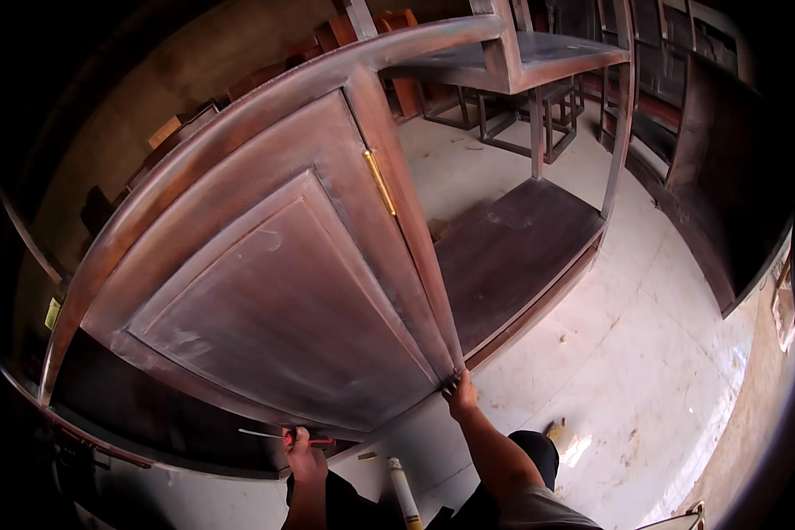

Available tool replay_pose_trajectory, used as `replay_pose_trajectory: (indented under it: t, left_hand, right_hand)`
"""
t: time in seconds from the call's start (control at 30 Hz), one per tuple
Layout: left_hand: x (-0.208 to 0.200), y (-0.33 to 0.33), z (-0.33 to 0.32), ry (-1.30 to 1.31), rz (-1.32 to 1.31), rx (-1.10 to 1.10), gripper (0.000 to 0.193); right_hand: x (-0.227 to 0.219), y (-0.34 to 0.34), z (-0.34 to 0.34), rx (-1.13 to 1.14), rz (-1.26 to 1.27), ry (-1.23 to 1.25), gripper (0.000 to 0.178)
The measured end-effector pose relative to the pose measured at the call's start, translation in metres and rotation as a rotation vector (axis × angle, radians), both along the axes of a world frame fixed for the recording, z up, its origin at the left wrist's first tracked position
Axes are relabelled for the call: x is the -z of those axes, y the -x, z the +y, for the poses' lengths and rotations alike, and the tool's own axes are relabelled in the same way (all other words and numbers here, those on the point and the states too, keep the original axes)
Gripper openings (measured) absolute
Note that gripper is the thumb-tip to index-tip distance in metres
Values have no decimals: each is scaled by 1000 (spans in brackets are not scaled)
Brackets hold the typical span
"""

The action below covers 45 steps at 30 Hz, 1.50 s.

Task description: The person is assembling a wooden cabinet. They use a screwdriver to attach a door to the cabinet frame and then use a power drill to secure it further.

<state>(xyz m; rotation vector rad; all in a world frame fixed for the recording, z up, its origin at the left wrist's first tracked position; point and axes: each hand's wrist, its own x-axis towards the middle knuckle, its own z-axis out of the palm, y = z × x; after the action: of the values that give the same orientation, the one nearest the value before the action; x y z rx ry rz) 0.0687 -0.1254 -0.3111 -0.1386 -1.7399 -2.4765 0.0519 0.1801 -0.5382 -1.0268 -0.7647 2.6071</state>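
One brass hinge (pixel 380 182) already sits along cabinet door (pixel 283 291); fastening left, cannot tell. Left grip (pixel 306 461) clenched round red screwdriver (pixel 289 438); right grip (pixel 460 396) at door's corner, closure unclear.

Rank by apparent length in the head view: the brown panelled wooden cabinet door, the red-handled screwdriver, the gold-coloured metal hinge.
Largest to smallest:
1. Brown panelled wooden cabinet door
2. Red-handled screwdriver, partly covered by the left hand
3. Gold-coloured metal hinge; true lengths may rank differently.
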Motion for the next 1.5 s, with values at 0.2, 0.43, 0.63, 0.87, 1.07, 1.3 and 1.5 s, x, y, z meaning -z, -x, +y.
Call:
replay_pose_trajectory:
  t: [0.2, 0.43, 0.63, 0.87, 1.07, 1.3, 1.5]
  left_hand:
    - [-1, 1, 7, -77, -8, -2, 35]
    - [-11, 0, 7, -183, 65, 48, 32]
    - [-32, 2, -4, -81, -124, -533, 18]
    - [-64, -67, 19, 543, 33, 2, 47]
    - [-58, -89, 74, 493, 1, 227, 54]
    - [-74, -68, 68, 634, 161, -23, 42]
    - [-151, 17, -78, -97, 235, -493, 27]
  right_hand:
    - [-4, -2, 8, -58, -13, -5, 67]
    - [-25, 5, 18, 8, -261, -570, 60]
    - [-80, -4, 34, 312, -181, -1315, 46]
    - [-229, -86, -46, -495, 633, -952, 51]
    - [-254, -122, -105, -755, 685, -633, 36]
    - [-280, -113, -66, -499, 594, -356, 20]
    - [-340, -66, 59, 31, 478, -638, 15]
